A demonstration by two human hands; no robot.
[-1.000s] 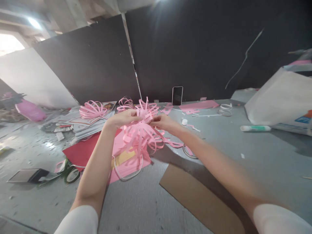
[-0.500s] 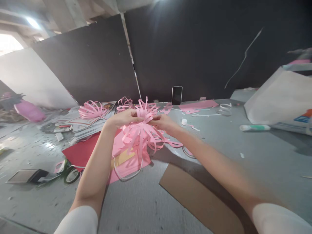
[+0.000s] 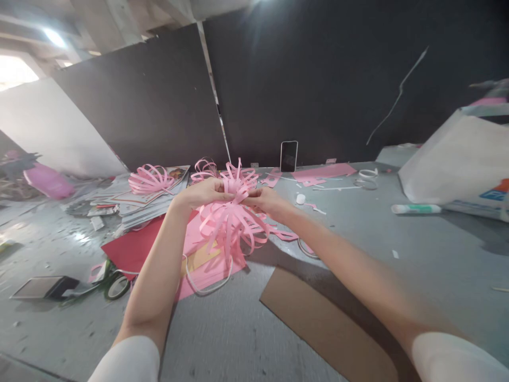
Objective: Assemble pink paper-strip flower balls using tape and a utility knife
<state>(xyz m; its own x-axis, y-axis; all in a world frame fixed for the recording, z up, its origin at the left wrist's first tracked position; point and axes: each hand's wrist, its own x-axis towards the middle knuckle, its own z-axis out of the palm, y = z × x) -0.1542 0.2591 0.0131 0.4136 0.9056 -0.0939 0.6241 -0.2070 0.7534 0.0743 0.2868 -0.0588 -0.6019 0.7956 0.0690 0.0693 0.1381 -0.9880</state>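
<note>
Between my hands is a pink paper-strip ornament (image 3: 233, 220), its looped strips fanning out above and below a narrow waist. My left hand (image 3: 202, 193) pinches it from the left near that waist. From the right, my right hand (image 3: 265, 200) has its fingers closed on the strips at about the same height. A white cord (image 3: 207, 291) hangs in a loop beneath the ornament, over pink paper sheets (image 3: 199, 284). Behind my left hand another looped pink paper ornament (image 3: 149, 179) rests on a stack of papers (image 3: 139, 212).
A brown cardboard strip (image 3: 322, 323) lies near my right forearm. Red paper (image 3: 135, 244), green tape (image 3: 117, 286) and a dark box-like object (image 3: 45, 288) are at left. A phone (image 3: 289, 156) leans on the dark wall. At right are a glue stick (image 3: 415, 209) and a white bag (image 3: 441, 159).
Almost nothing differs. The lower loops of the pink ornament have shifted slightly, while both hands keep their grip in the same place.
</note>
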